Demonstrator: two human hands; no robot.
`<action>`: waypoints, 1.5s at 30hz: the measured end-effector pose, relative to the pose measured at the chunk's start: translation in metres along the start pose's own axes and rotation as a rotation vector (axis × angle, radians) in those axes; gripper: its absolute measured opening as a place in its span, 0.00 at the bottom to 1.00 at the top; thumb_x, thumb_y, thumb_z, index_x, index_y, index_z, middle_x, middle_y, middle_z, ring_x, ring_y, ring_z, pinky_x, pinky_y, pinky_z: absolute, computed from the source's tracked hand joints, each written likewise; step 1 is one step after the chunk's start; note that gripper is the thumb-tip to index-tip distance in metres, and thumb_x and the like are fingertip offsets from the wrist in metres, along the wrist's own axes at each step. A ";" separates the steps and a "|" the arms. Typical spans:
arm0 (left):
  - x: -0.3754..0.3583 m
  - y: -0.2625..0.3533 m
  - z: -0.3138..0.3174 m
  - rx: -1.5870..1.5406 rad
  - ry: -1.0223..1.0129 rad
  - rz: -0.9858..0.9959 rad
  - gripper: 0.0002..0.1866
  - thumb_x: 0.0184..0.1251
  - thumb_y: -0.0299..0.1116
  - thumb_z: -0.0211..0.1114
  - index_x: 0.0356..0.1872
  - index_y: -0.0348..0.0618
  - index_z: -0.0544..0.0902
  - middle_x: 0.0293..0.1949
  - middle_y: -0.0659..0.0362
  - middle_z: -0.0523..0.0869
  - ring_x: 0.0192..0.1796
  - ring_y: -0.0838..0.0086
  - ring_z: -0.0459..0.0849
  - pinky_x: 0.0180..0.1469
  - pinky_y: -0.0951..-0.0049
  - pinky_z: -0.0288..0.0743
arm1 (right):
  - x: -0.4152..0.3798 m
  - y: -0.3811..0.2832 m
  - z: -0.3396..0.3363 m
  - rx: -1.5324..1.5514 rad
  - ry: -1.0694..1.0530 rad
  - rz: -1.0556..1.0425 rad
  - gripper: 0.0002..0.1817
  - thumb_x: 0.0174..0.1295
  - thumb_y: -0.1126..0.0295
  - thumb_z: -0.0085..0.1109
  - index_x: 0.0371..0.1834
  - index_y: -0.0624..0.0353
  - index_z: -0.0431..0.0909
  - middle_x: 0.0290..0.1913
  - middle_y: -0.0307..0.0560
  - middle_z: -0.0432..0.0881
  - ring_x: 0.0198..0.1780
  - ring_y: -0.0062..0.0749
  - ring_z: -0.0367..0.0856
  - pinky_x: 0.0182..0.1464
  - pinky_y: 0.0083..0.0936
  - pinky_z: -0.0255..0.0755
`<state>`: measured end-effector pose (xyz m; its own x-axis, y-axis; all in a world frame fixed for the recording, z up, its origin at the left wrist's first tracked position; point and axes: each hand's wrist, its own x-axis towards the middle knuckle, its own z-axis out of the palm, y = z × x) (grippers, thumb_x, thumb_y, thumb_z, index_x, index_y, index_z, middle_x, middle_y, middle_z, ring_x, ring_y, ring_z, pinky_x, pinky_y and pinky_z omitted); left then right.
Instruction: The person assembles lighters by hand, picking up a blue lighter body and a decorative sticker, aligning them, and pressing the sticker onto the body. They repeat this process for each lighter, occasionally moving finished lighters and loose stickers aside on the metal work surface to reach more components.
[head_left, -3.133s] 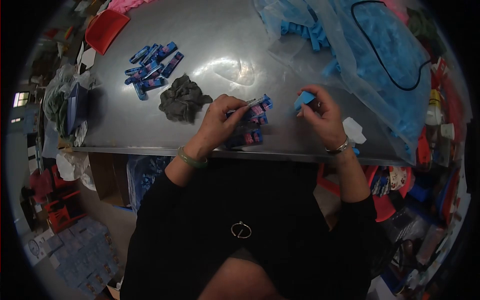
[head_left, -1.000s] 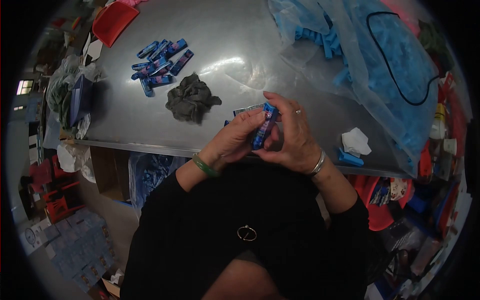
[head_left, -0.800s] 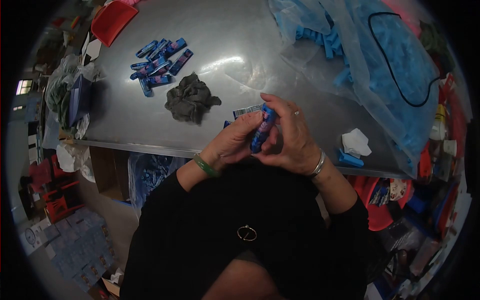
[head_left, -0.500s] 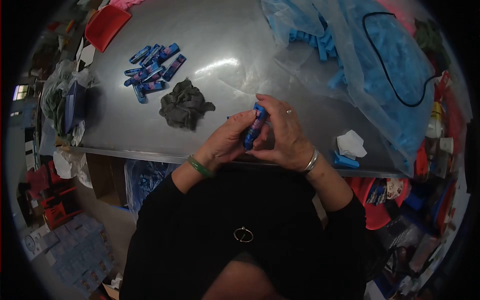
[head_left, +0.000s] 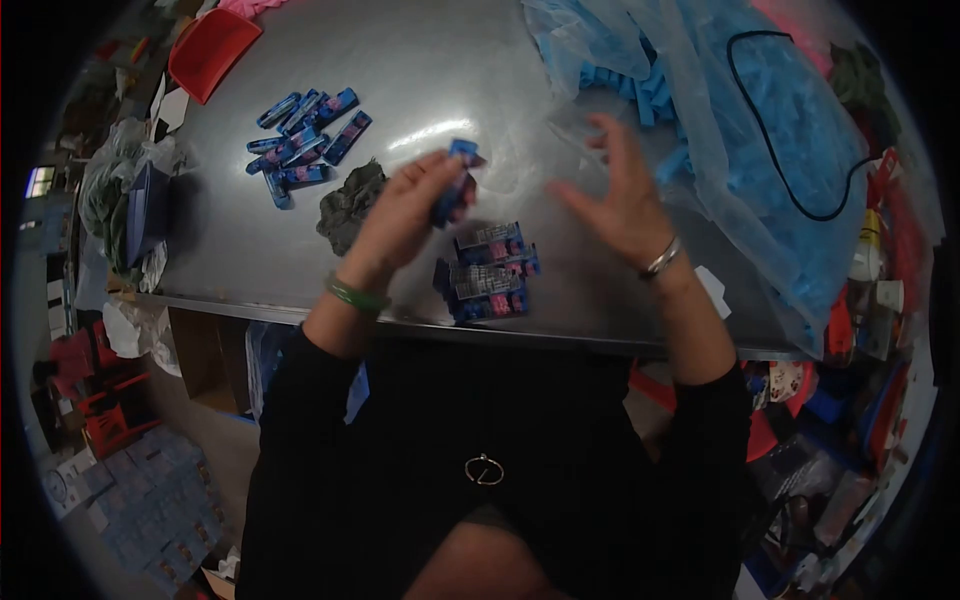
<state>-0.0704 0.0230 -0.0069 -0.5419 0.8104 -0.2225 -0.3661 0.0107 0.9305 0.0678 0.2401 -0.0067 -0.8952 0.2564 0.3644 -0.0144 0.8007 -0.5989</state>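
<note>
My left hand (head_left: pixel 405 205) is closed on a slim blue printed packet (head_left: pixel 456 190), held above the metal table with its top end sticking out past the fingers. My right hand (head_left: pixel 622 205) is empty, its fingers spread, near the open mouth of a clear bag (head_left: pixel 700 200) full of plain light-blue pieces (head_left: pixel 650 90). Between the hands, close to the front edge, lies a small stack of flat blue printed pieces (head_left: pixel 490 280). Several similar blue printed packets (head_left: pixel 305 145) form a loose pile to the left. A dark grey cloth (head_left: pixel 350 210) is partly hidden by my left forearm.
The metal table (head_left: pixel 420 60) ends close in front of my body. A red dustpan-like scoop (head_left: pixel 212 55) lies at the back left. A black cord (head_left: pixel 760 140) rests on the bag. White paper (head_left: pixel 713 290) lies beside my right wrist. Below the edge stands a cardboard box (head_left: pixel 205 365).
My hands have parted: the left moved left and away from me with the packet, while the right let go and moved right toward the bag. The stack of flat printed pieces is now uncovered.
</note>
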 end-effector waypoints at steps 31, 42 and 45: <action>-0.016 -0.075 0.013 1.121 0.139 0.272 0.14 0.47 0.28 0.70 0.34 0.44 0.76 0.30 0.55 0.77 0.39 0.58 0.75 0.43 0.60 0.68 | 0.003 0.112 -0.018 -0.015 -0.288 0.472 0.19 0.52 0.68 0.64 0.48 0.63 0.76 0.37 0.47 0.81 0.36 0.32 0.81 0.41 0.26 0.76; -0.019 -0.069 0.015 0.871 0.245 0.184 0.13 0.53 0.30 0.73 0.32 0.39 0.77 0.30 0.56 0.80 0.33 0.73 0.78 0.36 0.71 0.73 | -0.026 0.027 -0.022 0.755 -0.127 0.505 0.17 0.61 0.71 0.61 0.53 0.59 0.73 0.42 0.44 0.82 0.35 0.21 0.80 0.39 0.20 0.74; -0.019 -0.068 0.015 0.784 0.234 0.137 0.10 0.54 0.28 0.70 0.33 0.35 0.77 0.32 0.53 0.82 0.35 0.66 0.82 0.39 0.69 0.75 | -0.033 0.021 -0.016 0.870 -0.133 0.510 0.16 0.62 0.72 0.60 0.53 0.59 0.72 0.46 0.48 0.83 0.35 0.22 0.81 0.40 0.20 0.74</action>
<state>-0.0234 0.0154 -0.0615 -0.7184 0.6924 -0.0666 0.3011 0.3959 0.8675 0.1040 0.2575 -0.0195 -0.9268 0.3523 -0.1299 0.1114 -0.0724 -0.9911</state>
